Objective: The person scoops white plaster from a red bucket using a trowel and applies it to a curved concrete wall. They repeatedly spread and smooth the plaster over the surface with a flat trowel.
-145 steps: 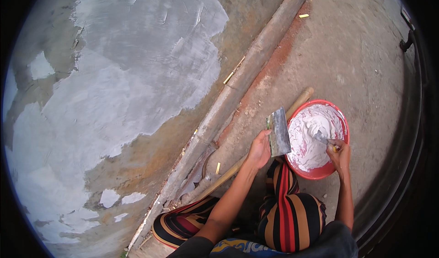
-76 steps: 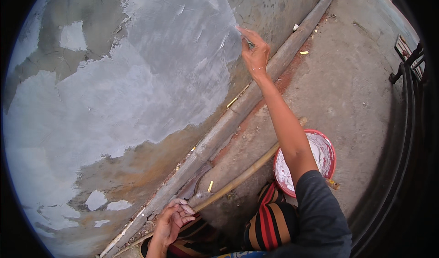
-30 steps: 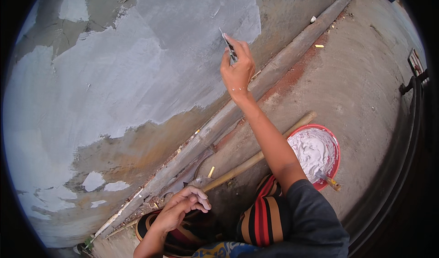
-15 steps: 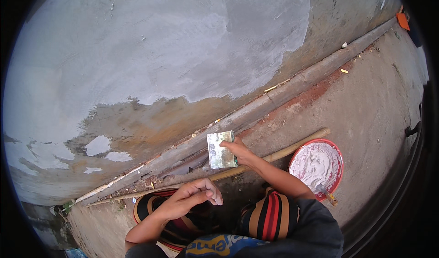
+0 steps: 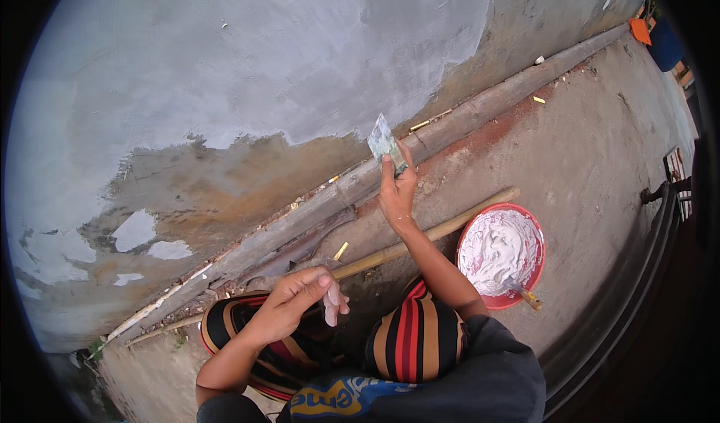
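Observation:
My right hand [image 5: 398, 190] grips a thin rectangular putty scraper [image 5: 383, 139] smeared with pale paste, its thumb on one face. The scraper is tilted, its far corner toward the wall. Whether it touches the wall, I cannot tell. Grey-white filler coats much of the plastered wall [image 5: 247, 63], ending in a ragged edge above a bare brownish strip. Over my knee hovers my left hand [image 5: 300, 297], holding nothing, its bent fingers loosely apart and whitened with paste. A red basin [image 5: 541, 252] of whipped white paste [image 5: 499, 247] stands right of my right forearm, with a wooden-handled tool [image 5: 527, 295] leaning in it.
A long wooden pole [image 5: 442, 232] lies on the ground between me and the wall. Along the wall's foot runs a raised ledge [image 5: 480, 112] with debris. Small yellow pieces [image 5: 539, 100] lie about. At the far right are an orange object [image 5: 640, 31] and a blue container [image 5: 664, 46].
My right hand has moved up toward the wall and turned the scraper from face-on to slanted. My left hand has shifted slightly left and its fingers have loosened. The view has shifted a little.

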Tool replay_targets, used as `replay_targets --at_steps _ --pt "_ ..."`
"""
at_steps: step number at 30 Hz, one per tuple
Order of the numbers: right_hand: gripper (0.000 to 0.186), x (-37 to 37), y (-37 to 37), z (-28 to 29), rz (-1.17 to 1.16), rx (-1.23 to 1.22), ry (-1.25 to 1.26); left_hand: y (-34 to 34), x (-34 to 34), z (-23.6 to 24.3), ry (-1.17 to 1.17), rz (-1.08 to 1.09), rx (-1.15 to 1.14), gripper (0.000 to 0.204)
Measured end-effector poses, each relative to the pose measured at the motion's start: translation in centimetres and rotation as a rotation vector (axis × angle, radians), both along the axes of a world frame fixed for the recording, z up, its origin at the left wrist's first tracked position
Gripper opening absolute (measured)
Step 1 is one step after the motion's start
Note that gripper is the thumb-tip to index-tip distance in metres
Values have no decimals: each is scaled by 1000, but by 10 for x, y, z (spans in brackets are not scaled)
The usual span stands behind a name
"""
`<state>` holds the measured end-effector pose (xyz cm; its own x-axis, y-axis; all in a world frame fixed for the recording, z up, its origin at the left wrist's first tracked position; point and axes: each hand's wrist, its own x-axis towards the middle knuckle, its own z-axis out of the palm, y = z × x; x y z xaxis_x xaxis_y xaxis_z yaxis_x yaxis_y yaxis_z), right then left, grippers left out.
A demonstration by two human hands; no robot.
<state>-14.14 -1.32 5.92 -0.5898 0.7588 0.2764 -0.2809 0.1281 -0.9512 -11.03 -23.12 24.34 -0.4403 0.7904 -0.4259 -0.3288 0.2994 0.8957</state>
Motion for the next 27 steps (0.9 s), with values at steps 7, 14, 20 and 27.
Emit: replay_targets --at_steps 7,14,20,27 --pt "35 -46 -16 19 -220 215 56 -30 8 11 72 -32 -53 31" --pt "29 -38 -13 12 -143 84 2 -49 14 19 -13 -1 69 16" --pt "24 -26 -9 17 32 -428 -223 -62 14 15 -85 106 234 21" --pt "33 5 -29 -47 454 -1257 -1 -48 9 21 178 330 132 17"
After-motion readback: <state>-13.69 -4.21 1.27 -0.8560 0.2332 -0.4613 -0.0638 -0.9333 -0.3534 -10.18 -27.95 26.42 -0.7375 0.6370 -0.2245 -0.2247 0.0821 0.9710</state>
